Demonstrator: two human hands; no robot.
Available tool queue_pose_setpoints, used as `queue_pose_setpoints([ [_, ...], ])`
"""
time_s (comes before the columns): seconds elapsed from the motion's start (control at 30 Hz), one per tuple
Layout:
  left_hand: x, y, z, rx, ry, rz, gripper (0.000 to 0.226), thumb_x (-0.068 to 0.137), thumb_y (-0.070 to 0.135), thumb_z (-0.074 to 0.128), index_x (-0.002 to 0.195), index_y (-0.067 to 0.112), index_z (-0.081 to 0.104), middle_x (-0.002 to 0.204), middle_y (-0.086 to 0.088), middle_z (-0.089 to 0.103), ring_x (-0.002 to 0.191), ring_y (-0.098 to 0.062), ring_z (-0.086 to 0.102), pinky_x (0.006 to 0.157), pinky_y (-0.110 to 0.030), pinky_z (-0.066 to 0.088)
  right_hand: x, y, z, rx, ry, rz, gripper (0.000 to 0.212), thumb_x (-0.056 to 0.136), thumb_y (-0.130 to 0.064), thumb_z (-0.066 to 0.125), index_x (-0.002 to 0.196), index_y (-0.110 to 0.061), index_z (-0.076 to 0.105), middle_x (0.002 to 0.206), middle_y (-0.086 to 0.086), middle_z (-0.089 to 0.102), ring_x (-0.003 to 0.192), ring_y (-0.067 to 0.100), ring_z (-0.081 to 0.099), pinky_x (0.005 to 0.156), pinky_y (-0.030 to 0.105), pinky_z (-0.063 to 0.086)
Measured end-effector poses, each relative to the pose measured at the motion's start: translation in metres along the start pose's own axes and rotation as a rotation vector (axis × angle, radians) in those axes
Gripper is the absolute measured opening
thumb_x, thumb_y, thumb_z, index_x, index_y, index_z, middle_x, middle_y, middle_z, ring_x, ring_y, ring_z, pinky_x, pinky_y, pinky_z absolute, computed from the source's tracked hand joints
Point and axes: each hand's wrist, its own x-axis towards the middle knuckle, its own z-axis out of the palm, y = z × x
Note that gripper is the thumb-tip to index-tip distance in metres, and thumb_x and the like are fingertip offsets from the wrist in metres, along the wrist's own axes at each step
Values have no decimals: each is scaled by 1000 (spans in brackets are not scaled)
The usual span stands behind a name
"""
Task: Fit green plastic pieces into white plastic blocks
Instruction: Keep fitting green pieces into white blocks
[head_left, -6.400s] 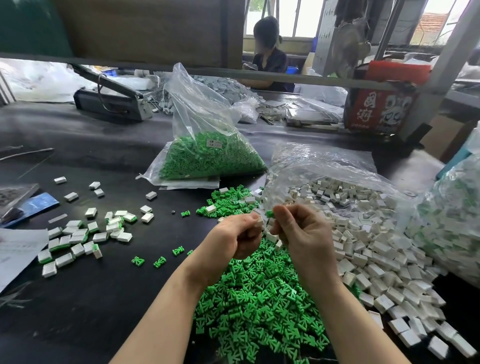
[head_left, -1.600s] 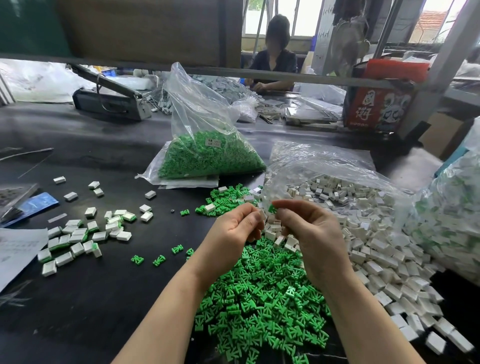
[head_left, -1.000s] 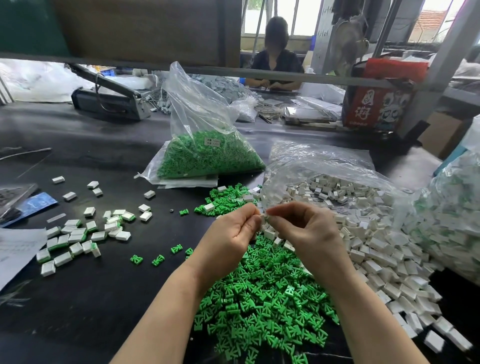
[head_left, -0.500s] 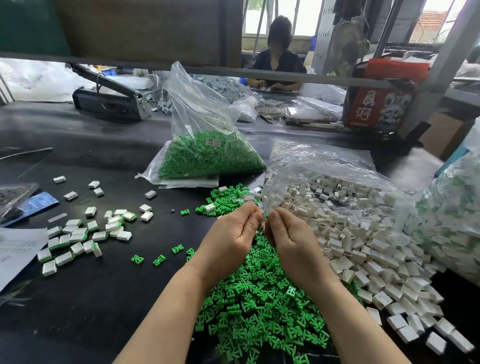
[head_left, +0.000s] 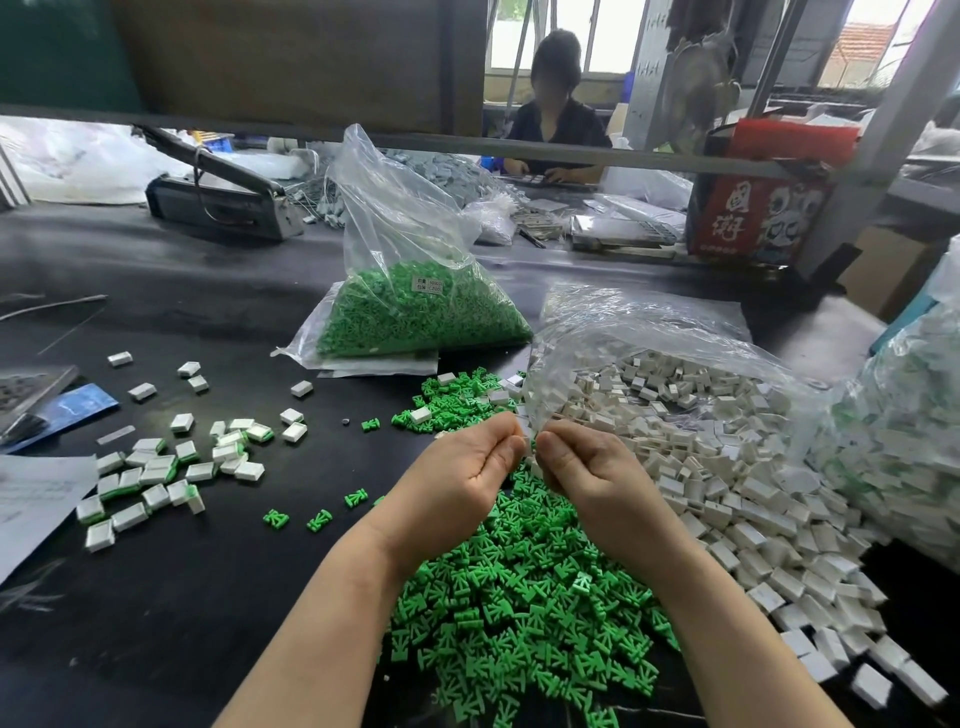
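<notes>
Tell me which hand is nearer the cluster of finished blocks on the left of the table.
Left. The left hand sits just right of the finished blocks; the right hand is farther right, beyond the left hand, beside the white block pile.

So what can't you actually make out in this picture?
- What the left hand and right hand pinch between them: head view, curled fingers hide it.
- Print on the small label inside the bag of green pieces: too small.
- The bag at the right edge: cut off by the frame.
- What the person at the far bench handles: too far away, partly hidden behind the rail.
</notes>
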Motion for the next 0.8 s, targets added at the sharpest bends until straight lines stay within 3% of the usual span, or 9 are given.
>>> queue_pose_setpoints([
  [0.3, -1, 1, -2, 50, -48, 1, 23, 95, 38, 41, 80, 22, 45, 68, 8, 44, 65, -10, 39, 69, -50, 40, -1, -1, -5, -100, -64, -20, 35, 101, -19, 50, 66, -20, 46, 60, -10, 41, 57, 3, 36, 56, 24, 32],
  [0.43, -2, 0, -3, 38, -69, 5, 22, 102, 28, 44, 82, 18, 46, 73, 2, 46, 70, -13, 41, 74, -56, 42, -1, 1, -9, -142, -111, -35, 32, 101, -20, 50, 70, -11, 48, 61, -7, 41, 58, 6, 37, 57, 29, 33],
  [0.57, -2, 2, -1, 11, -98, 0, 27, 96, 37, 42, 84, 13, 48, 74, -1, 45, 71, -15, 41, 75, -56, 42, -2, 3, -14, -71, -157, -25, 30, 102, -19, 49, 73, -11, 52, 63, -6, 40, 60, 10, 37, 58, 33, 32],
  [0.67, -2, 6, 2, -131, -68, 8, 25, 96, 36, 44, 81, 17, 49, 73, 2, 44, 70, -15, 39, 69, -47, 39, -2, 2, -14, 83, -121, 0, 34, 101, -25, 49, 76, -2, 52, 62, -4, 40, 60, 14, 36, 58, 33, 31],
  [0.8, 0, 8, 8, -406, -30, -15, 27, 100, 29, 43, 78, 15, 49, 68, 6, 44, 65, -9, 39, 62, -23, 36, -1, -2, -10, 252, -39, -3, 33, 94, -29, 49, 70, -6, 46, 62, -3, 40, 59, 13, 36, 55, 25, 31],
])
